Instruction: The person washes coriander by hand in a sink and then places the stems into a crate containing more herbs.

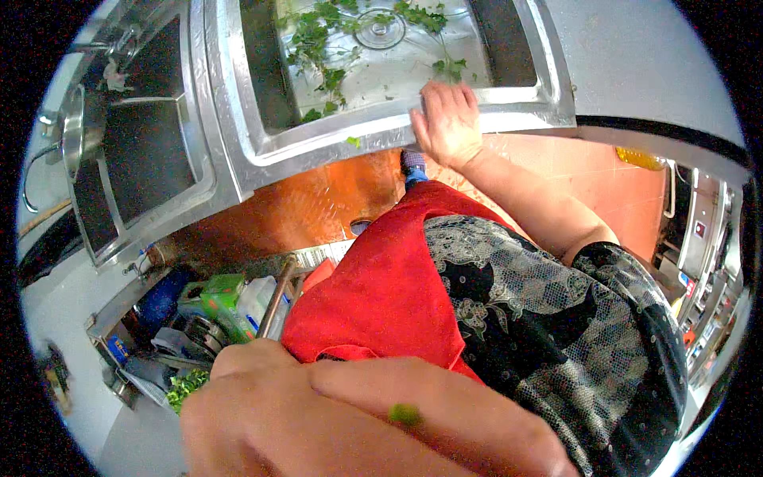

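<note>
My right hand (pixel 450 122) rests palm down on the front rim of a stainless-steel sink (pixel 334 134), its fingers bent over the inner edge. Just beyond the fingertips, a leafy green sprig (pixel 450 68) lies in the basin. More leafy herbs (pixel 319 42) are strewn along the basin's left side and around the round drain (pixel 380 28). Very close to the camera, my left hand (pixel 357 411) looms blurred across the lower picture, a green bit stuck to it. Its fingertips run out of view, so whether it holds anything is hidden.
A second sink basin (pixel 146 155) adjoins on the left, with a metal bowl (pixel 74 134) by its far side. Lower left, chopped greens (pixel 186 389) and a green box (pixel 223 298) show near a metal rod (pixel 279 298). The orange floor (pixel 310 206) looks wet.
</note>
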A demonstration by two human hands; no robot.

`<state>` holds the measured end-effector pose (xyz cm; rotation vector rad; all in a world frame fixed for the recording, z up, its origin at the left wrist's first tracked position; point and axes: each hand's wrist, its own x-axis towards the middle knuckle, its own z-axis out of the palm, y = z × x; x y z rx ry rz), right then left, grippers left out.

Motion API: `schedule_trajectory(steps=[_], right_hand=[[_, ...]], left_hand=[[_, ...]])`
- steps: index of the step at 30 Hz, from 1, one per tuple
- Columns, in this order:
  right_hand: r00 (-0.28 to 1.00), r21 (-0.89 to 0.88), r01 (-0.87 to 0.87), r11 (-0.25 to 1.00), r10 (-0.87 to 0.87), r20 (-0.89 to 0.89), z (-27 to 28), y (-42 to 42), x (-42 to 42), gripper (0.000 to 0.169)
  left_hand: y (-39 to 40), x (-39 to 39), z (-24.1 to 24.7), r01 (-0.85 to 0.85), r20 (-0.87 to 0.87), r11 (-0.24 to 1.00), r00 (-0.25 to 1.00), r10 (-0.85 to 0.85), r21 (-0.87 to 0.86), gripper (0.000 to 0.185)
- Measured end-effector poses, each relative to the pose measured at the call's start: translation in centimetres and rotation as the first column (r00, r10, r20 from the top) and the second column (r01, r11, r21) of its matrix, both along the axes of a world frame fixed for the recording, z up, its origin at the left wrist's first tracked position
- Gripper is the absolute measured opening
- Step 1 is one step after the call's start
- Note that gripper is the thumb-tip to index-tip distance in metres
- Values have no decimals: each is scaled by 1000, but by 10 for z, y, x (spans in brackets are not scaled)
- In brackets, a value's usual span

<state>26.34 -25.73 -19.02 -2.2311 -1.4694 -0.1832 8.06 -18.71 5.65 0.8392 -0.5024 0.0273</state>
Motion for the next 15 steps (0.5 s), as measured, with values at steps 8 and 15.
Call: schedule_trajectory(steps=[8, 15], right_hand=[[711, -158, -301, 941, 111, -695, 15, 3, 58, 27], [827, -617, -3, 787, -345, -443, -83, 70, 190, 35]], left_hand=[[49, 57, -17, -133, -155, 990, 978, 138, 42, 14], [85, 36, -113, -593, -796, 652, 30, 605, 473, 24]])
